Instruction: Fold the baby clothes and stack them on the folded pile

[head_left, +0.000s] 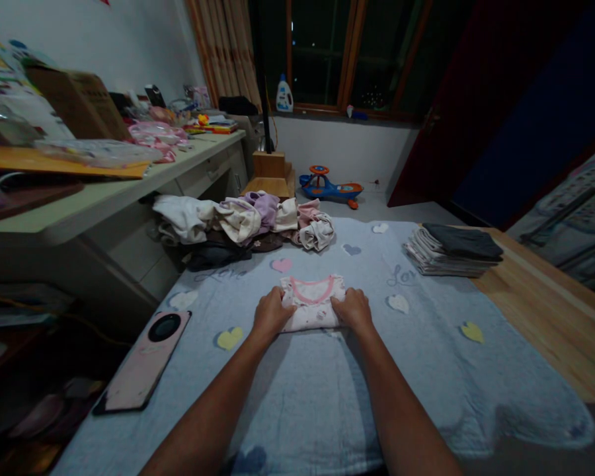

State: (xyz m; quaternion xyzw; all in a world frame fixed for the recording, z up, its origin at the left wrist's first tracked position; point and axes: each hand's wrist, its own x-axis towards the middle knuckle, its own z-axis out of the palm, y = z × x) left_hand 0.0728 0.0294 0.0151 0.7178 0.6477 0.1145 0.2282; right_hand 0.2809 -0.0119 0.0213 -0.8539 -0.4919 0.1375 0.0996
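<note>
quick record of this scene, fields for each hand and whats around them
left hand: on the left side of the folded white top
right hand: on the right side of the same top
held item: folded white top with pink collar
surface: light blue blanket with hearts
ahead: heap of loose clothes
to the right: stack of folded clothes
to the left: phone in pink case

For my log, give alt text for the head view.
The left hand and right hand rest on the sides of a small folded white shirt with a pink collar, on a pale blue blanket with hearts. A heap of clothes lies beyond, a folded stack to the right, and a phone to the left.
</note>
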